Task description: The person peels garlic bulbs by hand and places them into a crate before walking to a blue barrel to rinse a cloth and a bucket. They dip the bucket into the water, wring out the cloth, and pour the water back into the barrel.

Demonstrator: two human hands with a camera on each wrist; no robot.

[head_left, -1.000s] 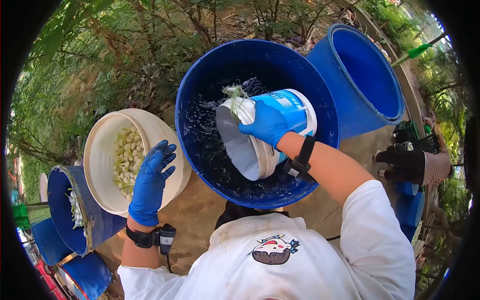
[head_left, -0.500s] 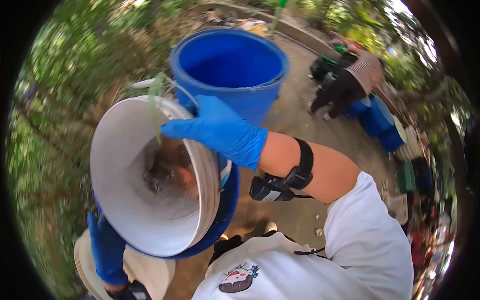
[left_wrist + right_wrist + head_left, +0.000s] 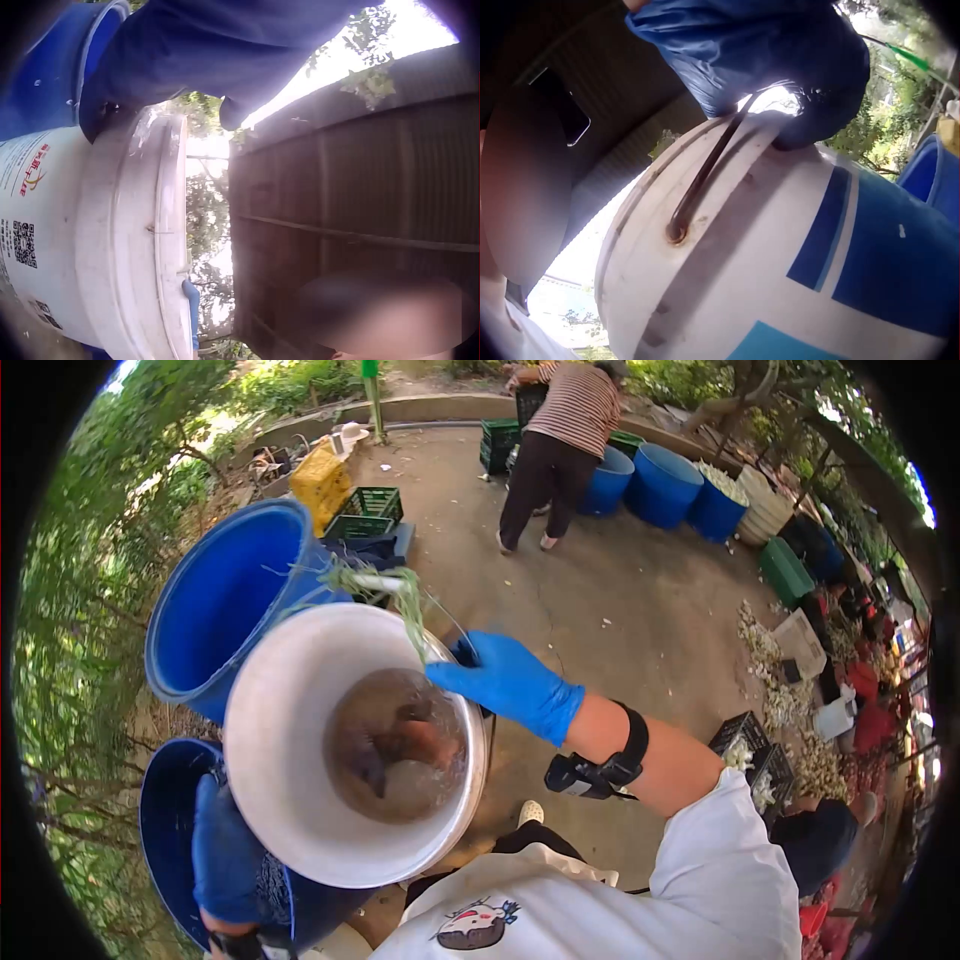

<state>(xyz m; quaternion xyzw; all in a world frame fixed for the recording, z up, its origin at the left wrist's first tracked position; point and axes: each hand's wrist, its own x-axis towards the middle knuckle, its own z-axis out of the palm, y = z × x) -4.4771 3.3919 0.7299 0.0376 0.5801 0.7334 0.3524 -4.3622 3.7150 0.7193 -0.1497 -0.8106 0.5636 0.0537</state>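
A white plastic bucket (image 3: 290,750) with some murky water (image 3: 400,790) in its bottom is held up in front of me, its mouth facing me. My right hand (image 3: 510,685), in a blue glove, grips its rim, thumb over the edge; the right wrist view shows the fingers (image 3: 817,97) curled at the rim beside the metal handle (image 3: 705,172). Green stringy strands (image 3: 405,605) hang by the white handle grip (image 3: 375,584). My left hand (image 3: 225,850), also gloved, lies along the bucket's outer left side, its fingers (image 3: 94,112) against the wall in the left wrist view.
Below on the left stands a blue tub (image 3: 165,810) of water. An upright blue barrel (image 3: 180,630) is beyond it. Crates (image 3: 365,510) lie farther off, and a person in a striped top (image 3: 575,410) bends near several blue barrels (image 3: 665,485). Concrete floor (image 3: 640,650) extends to the right.
The bucket came up out of the blue tub with water in it. My left hand moved from beside the white barrel to the bucket's side. My view turned right.
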